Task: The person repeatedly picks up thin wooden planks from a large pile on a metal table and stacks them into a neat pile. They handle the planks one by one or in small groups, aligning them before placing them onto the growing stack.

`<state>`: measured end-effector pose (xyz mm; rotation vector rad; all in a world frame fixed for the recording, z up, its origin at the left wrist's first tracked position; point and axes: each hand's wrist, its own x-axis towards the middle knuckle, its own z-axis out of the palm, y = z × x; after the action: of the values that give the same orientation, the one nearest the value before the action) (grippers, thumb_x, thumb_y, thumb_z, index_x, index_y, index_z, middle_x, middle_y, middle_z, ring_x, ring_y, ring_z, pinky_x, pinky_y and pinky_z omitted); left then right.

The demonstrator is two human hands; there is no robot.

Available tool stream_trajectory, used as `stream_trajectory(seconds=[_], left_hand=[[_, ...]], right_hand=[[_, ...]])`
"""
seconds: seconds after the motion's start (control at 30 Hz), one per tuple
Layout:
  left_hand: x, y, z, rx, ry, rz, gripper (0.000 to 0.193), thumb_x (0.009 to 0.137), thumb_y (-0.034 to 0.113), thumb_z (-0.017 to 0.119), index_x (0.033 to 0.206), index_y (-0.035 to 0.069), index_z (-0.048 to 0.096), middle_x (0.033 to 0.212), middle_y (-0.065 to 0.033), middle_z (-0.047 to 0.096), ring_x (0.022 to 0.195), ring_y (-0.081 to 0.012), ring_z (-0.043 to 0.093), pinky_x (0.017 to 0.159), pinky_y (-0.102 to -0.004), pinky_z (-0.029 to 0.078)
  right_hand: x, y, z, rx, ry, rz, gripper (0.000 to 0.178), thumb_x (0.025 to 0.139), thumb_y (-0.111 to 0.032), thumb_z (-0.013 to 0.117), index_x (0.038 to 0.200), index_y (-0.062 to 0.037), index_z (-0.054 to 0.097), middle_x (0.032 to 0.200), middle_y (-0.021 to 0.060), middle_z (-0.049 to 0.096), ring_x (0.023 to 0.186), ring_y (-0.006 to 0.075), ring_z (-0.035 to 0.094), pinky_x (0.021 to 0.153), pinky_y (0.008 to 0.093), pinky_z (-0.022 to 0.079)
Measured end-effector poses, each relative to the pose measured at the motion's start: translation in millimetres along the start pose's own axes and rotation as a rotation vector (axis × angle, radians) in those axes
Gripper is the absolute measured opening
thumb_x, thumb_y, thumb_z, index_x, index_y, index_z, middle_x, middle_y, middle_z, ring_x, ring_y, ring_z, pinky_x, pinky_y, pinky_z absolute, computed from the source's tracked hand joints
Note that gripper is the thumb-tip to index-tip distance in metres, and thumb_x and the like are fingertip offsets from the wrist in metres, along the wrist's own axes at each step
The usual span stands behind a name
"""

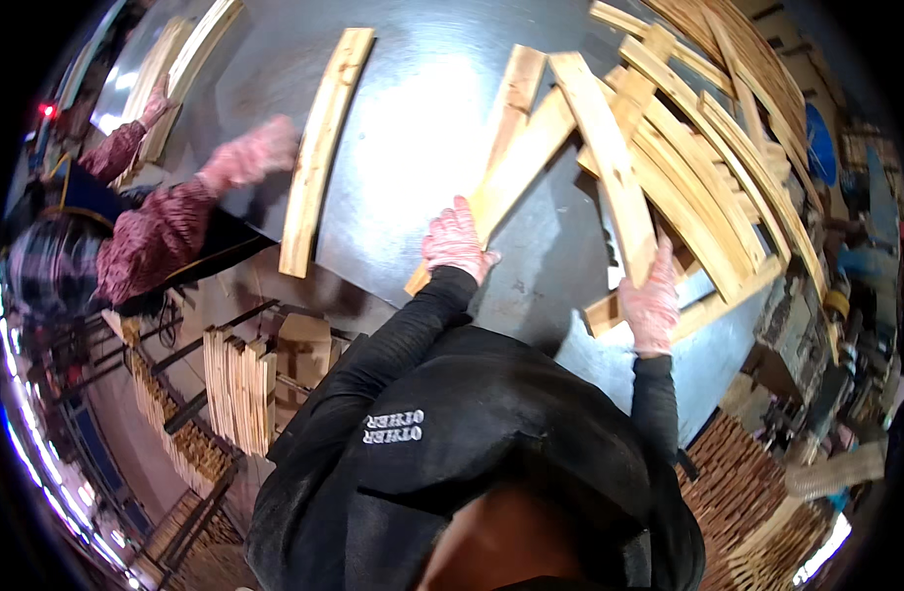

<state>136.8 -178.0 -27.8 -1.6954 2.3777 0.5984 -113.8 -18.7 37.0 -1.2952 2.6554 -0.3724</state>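
Both my hands wear pinkish-white gloves. My left hand (456,242) is closed on the near part of a pale wooden board (524,164), which slants away to the right across the metal table. My right hand (651,303) grips the near end of another wooden board (606,158), whose far end leans left near the first board's far end. A further plank (516,94) lies partly under the left-hand board. Beside my right hand is a loose, crisscrossed pile of boards (703,187). Part of a short board (602,315) shows just left of my right hand.
The metal table (403,128) spreads before me, with a single board (326,148) lying left of centre. At the left a co-worker in patterned sleeves (157,236) reaches over it, one gloved hand blurred. Stacked wood strips (240,379) stand below left; more stacks (742,483) sit below right.
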Motion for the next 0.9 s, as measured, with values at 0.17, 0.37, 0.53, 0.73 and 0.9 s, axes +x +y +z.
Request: stream_trajectory(seconds=[0.17,0.37,0.53,0.73,0.9], left_hand=[[21.1,-54.7,-39.4,-0.045,-0.053,-0.1,0.103,0.072,0.028,0.075,0.15,-0.002,0.016,0.124,-0.0246,0.054,0.11,-0.0394,0.057,0.096,-0.0451,0.047],[30.2,-116.7,-47.6,-1.532,-0.658,0.125,0.069,0.079,0.022,0.069,0.136,-0.006,0.042,0.113,-0.0165,0.063,0.096,-0.0276,0.065,0.081,-0.0373,0.056],[27.4,-74.4,-24.6,-2.024,-0.77,0.068,0.056,0.079,0.02,0.07,0.126,-0.005,0.053,0.107,-0.0188,0.064,0.089,-0.0321,0.066,0.085,-0.0426,0.055],[36.2,-97.0,2.5,-1.64,-0.396,0.076,0.018,0.083,0.012,0.067,0.097,0.002,0.066,0.089,-0.0067,0.069,0.087,-0.0182,0.067,0.084,-0.0349,0.055],[2.5,-111.3,-50.1,-1.967,-0.493,0.07,0.017,0.088,0.016,0.065,0.092,-0.001,0.066,0.093,-0.0099,0.069,0.086,-0.0188,0.066,0.082,-0.0292,0.052]], right_hand=[[-17.9,26.4,-81.0,-0.174,-0.179,0.118,0.086,0.075,-0.01,0.072,0.15,-0.0085,0.031,0.138,0.0212,0.051,0.125,0.0349,0.053,0.105,0.0396,0.043],[-41.1,1.5,-84.5,1.129,-0.445,0.269,0.086,0.072,0.001,0.072,0.148,-0.0036,0.033,0.13,0.0144,0.053,0.105,0.022,0.059,0.085,0.0323,0.055],[-13.5,-84.7,28.3,1.316,-0.603,0.248,0.078,0.079,-0.006,0.068,0.147,-0.0035,0.031,0.111,0.0109,0.059,0.099,0.0183,0.059,0.08,0.0294,0.053],[20.7,-163.3,143.5,0.916,-0.295,0.121,0.095,0.083,-0.017,0.074,0.154,-0.0041,0.012,0.12,0.0144,0.061,0.101,0.0246,0.061,0.086,0.0333,0.051],[-10.4,-185.4,67.6,1.055,-0.47,0.137,0.093,0.088,-0.024,0.069,0.154,-0.0007,0.007,0.127,0.022,0.059,0.11,0.0314,0.061,0.093,0.0356,0.049]])
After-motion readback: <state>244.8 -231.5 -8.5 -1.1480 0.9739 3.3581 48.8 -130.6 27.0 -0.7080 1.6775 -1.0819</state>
